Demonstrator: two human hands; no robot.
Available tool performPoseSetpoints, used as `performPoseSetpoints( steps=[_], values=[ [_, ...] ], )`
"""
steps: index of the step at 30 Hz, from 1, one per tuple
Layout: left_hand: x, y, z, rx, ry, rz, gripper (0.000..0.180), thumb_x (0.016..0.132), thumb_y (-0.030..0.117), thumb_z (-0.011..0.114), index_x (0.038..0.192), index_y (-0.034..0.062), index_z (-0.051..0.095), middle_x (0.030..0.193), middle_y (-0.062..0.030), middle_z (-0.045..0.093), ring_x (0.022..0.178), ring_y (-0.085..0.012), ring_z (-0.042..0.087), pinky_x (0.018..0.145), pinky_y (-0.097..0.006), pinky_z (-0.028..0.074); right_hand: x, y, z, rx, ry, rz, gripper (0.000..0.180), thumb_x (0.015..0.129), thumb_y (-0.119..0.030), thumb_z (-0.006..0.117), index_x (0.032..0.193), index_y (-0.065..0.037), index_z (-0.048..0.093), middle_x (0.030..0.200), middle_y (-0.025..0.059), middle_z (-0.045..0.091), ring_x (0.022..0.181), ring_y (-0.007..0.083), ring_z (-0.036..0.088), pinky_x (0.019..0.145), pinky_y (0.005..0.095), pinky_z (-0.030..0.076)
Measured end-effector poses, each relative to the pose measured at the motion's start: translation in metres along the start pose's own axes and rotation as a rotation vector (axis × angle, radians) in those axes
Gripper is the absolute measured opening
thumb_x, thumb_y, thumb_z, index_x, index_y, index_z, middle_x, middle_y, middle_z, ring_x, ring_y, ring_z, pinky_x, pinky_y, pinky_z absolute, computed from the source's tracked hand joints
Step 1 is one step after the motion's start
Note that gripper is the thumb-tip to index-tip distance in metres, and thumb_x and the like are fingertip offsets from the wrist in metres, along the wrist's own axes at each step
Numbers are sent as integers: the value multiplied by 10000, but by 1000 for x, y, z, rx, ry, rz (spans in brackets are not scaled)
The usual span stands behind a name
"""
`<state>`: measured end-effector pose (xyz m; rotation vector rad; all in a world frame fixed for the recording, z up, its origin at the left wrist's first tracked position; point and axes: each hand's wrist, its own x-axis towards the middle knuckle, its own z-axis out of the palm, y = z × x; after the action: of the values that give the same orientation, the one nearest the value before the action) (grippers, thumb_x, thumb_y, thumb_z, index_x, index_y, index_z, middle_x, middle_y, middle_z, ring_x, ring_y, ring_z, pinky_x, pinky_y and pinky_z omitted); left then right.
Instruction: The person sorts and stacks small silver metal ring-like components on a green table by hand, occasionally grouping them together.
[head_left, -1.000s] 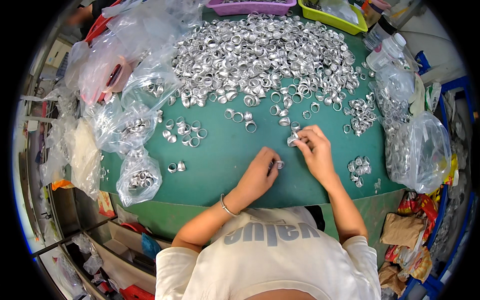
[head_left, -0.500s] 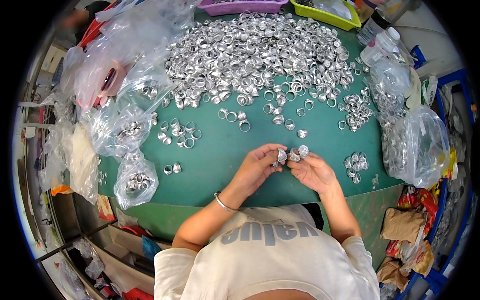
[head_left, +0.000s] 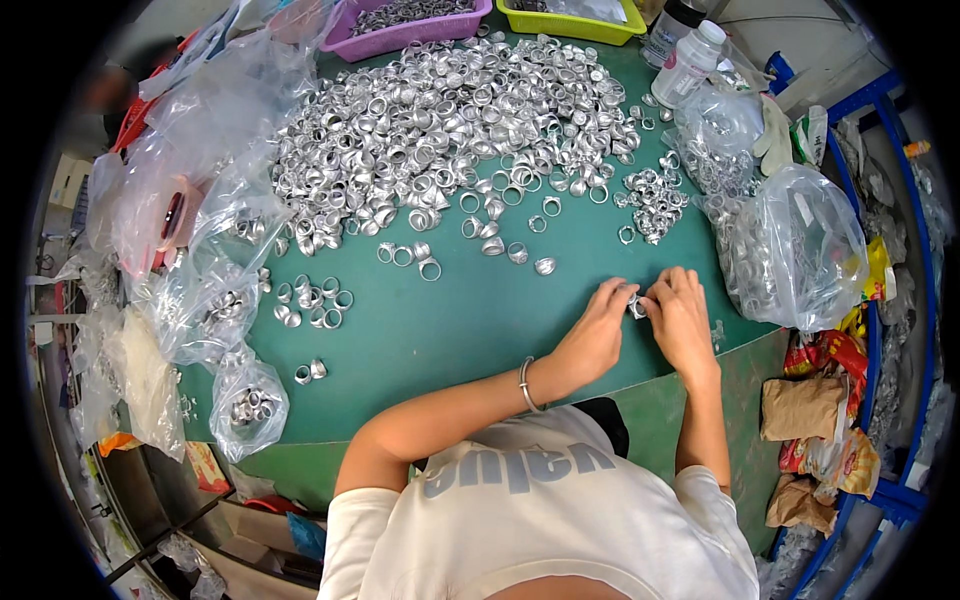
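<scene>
My left hand (head_left: 597, 335) and my right hand (head_left: 682, 318) meet over the right front part of the table. A silver ring (head_left: 637, 307) shows between their fingertips, and both hands are closed on it. Other rings under the fingers, if any, are hidden. A metal bangle (head_left: 528, 385) circles my left wrist. Beyond the hands lies a big heap of silver rings (head_left: 440, 130). A smaller pile of rings (head_left: 652, 203) sits to its right. Nearest to my left hand, a single ring (head_left: 544, 266) lies apart on the green table (head_left: 430, 320).
Clear bags of rings line the left (head_left: 250, 400) and right (head_left: 800, 250) sides. A purple tray (head_left: 400, 37) and a yellow-green tray (head_left: 575, 28) stand at the back, beside a white bottle (head_left: 690, 65). Small ring groups (head_left: 315, 300) lie at left. Blue shelving (head_left: 875, 380) stands at right.
Both hands have moved right and come together, covering where a small ring group lay. Rings held up before no longer all show. The whole view has shifted.
</scene>
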<state>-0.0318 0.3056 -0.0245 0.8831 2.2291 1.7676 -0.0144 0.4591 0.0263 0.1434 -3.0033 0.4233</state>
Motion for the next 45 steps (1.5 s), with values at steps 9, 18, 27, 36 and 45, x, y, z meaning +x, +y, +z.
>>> performPoseSetpoints(
  steps=[9,18,27,36,45],
  values=[
    [-15,-4,-19,169,-199,59,669,760,-150,454,1396,-28,288,1440,-271,244,1333,-423,282,1080,-422,323,4,12,-6,157,15,-4,118,744,-24,686,825,-5,602,884,80,546,857,269,507,754,357,408],
    [-6,-3,-24,5,-198,-35,558,833,-92,488,1359,55,375,1424,-191,341,1229,-411,426,988,-415,419,2,36,-10,514,154,249,76,801,17,635,871,38,615,801,106,601,694,204,558,639,316,446],
    [-4,-12,-11,38,-206,0,576,793,-145,452,1339,20,378,1404,-207,354,1201,-426,441,974,-436,427,-18,44,-17,315,155,278,124,792,10,631,913,27,611,892,139,597,851,312,542,770,381,435],
    [9,-3,-6,-108,-121,61,619,726,-190,424,1298,43,452,1364,-192,422,1168,-368,487,877,-362,452,2,12,-5,358,204,113,130,806,-20,618,934,5,616,965,146,597,922,336,541,827,401,421],
    [-5,-24,-82,772,315,-87,347,777,40,643,1118,43,576,1092,-127,519,1011,-297,479,810,-398,358,55,-65,38,421,76,-267,288,771,-21,659,1054,0,609,985,142,592,939,339,560,818,395,463]
  ],
)
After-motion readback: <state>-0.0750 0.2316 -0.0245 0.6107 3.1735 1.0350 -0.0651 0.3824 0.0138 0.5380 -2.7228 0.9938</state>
